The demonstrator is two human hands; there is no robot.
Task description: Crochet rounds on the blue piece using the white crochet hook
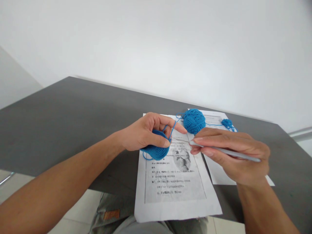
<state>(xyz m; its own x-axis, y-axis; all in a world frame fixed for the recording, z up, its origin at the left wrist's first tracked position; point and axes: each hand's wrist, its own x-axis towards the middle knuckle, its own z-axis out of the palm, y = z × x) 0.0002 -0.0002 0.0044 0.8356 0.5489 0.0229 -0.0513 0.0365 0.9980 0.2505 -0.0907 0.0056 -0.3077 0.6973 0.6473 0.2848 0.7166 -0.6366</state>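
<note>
The head camera looks down at a dark grey table (pixel 60 123) by a white wall (pixel 170 42).

The left hand (pixel 143 131) is curled shut around a small blue crochet piece (pixel 156 150). The thumb presses the piece against the fingers. The pointing finger sticks out straight, and a thin blue yarn strand (pixel 172 129) runs over it. The piece sits just above the top left corner of a printed sheet (pixel 175 195).

The right hand (pixel 234 154) pinches a thin silver crochet hook (pixel 234 153). The thumb and fingers are pressed together on it. The tip of the hook points left, toward the left hand, and is very near the pointing finger. I cannot tell if the tip touches the yarn.

The printed sheet lies on the table, and its near edge hangs over the table edge. It has lines of words and a grey picture in the middle. A second sheet (pixel 219 175) lies to the right, partly under the right hand.

A round blue yarn ball (pixel 194 121) rests at the top of the sheets, just behind the two hands. A thin strand goes from it to a small yarn tangle (pixel 227 123) on the second sheet.

There are no boxes, bowls or bags here. Below the table edge show grey trousers (pixel 114 214).
</note>
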